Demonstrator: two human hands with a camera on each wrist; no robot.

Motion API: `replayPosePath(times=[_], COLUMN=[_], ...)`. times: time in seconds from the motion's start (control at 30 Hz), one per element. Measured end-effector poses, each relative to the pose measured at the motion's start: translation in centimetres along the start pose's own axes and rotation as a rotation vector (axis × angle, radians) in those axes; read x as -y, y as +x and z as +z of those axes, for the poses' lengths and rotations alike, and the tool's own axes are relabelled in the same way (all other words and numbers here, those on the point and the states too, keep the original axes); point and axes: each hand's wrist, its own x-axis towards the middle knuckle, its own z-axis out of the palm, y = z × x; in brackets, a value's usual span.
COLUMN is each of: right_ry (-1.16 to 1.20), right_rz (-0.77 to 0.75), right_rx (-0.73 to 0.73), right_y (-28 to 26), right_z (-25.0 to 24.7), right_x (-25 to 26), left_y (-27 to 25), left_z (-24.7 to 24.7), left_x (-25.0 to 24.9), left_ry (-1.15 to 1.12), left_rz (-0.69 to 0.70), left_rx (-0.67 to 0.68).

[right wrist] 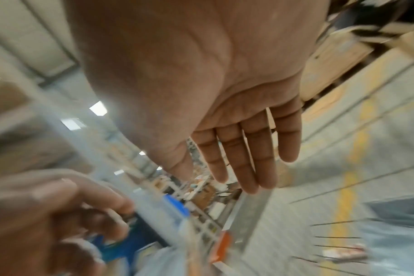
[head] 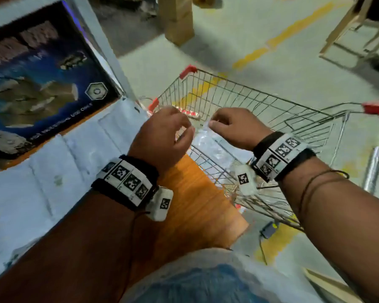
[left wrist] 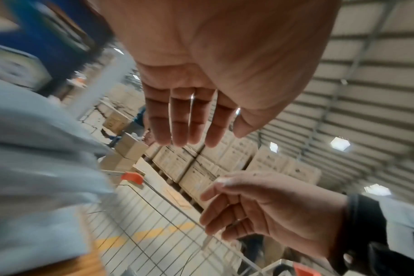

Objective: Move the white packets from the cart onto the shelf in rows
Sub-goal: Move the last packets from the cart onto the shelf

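Note:
White packets (head: pixel 74 154) lie in rows on the wooden shelf (head: pixel 195 204) at the left. A wire cart (head: pixel 260 101) with red corners stands right of the shelf, and pale plastic packets (head: pixel 208 147) lie in its bottom. My left hand (head: pixel 173 130) hovers over the cart's near left corner, and my right hand (head: pixel 225 125) hangs beside it above the packets. In the left wrist view my left hand (left wrist: pixel 189 121) has straight fingers and holds nothing. My right hand (right wrist: pixel 243 158) is just as bare in the right wrist view.
A large blue printed box (head: pixel 42 84) stands on the shelf behind the packet rows. A small red-striped pack (head: pixel 188 112) lies at the cart's far end. A cardboard box (head: pixel 177 18) and a wooden frame (head: pixel 348 29) stand on the floor beyond. A plastic-wrapped bundle (head: pixel 206 281) sits below my arms.

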Motion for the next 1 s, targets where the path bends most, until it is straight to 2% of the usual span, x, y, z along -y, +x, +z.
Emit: replayPosePath(times=[0.2,0.37,0.47,0.53,0.63,0.73,0.83,0.9,1.0], right_ry=[-0.018,-0.037,-0.058,-0.108,-0.128,-0.05,0.03,0.025,0.068], right_rz=[0.291,0.45,0.513,0.557,0.611,0.622,0.66,0.688,0.784], right_rx=[0.123,0.171,0.206,0.289,0.331,0.295,0.288,0.293,0.224], right_y=[4.3,7.9,9.9,11.1,12.8,15.3,18.3,18.6,17.7], right_z=[2.7,6.2,9.0,10.8,13.3,17.4,22.2,22.2,21.4], right_x=[-14.2,-22.1,-26.2,-28.1,-30.0,-32.4,-37.0,-36.8,-35.8], left_y=[9.3,12.8,14.5,15.3,16.3,16.7,16.9,16.9,16.5], left_z=[8.3,13.4,14.6,15.0,15.8,16.7,17.6,18.0,19.1], left_x=[-3.8,-2.1,-1.0,-0.4,-0.4,-0.8,-1.1,-1.1,-1.0], left_ry=[0.18,0.278,0.274,0.278,0.228,0.147,0.083,0.087,0.145], left_rz=[-0.067,-0.159,-0.224,-0.263,-0.325,-0.363,-0.406,-0.409,-0.367], left_rx=[0.406,0.629,0.675,0.67,0.689,0.696,0.69,0.731,0.828])
